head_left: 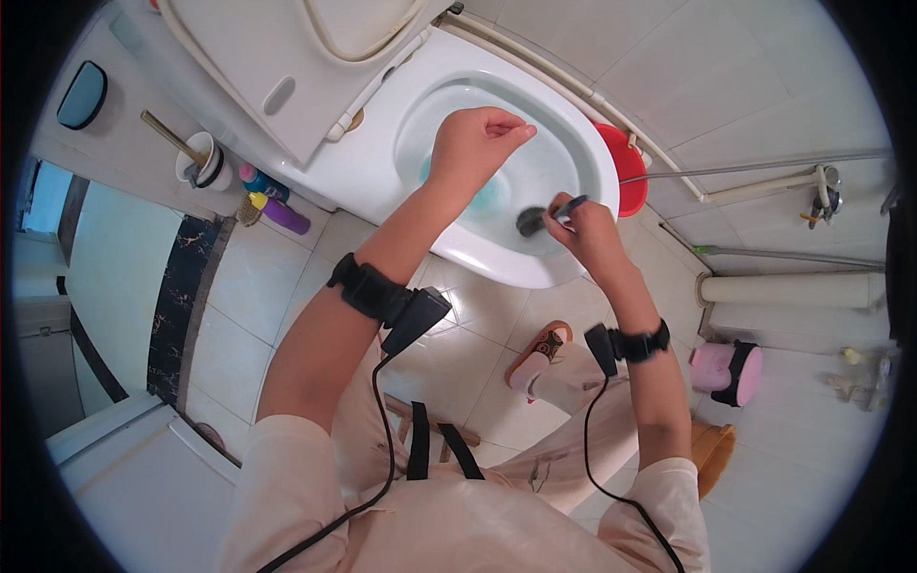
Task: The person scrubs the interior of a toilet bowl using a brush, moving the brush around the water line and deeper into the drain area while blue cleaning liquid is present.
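Note:
My right hand [590, 237] grips the short dark handle of a toilet brush [531, 222]. Its round bristle head rests against the inner right front wall of the white toilet bowl [516, 269]. Over the middle of the bowl hangs my left hand [473, 148], its fingers curled in toward the thumb, with nothing visible in them. Blue-green water lies at the bottom of the bowl, partly hidden by my left hand and wrist. The raised toilet seat and lid [277, 57] stand at the upper left.
A red bucket [626, 172] stands right of the toilet. On the left are a white brush holder [216, 172], a purple bottle [284, 216] and a teal-capped bottle [258, 180]. A shower hose [764, 166] runs along the right wall. Cables hang from both my forearms.

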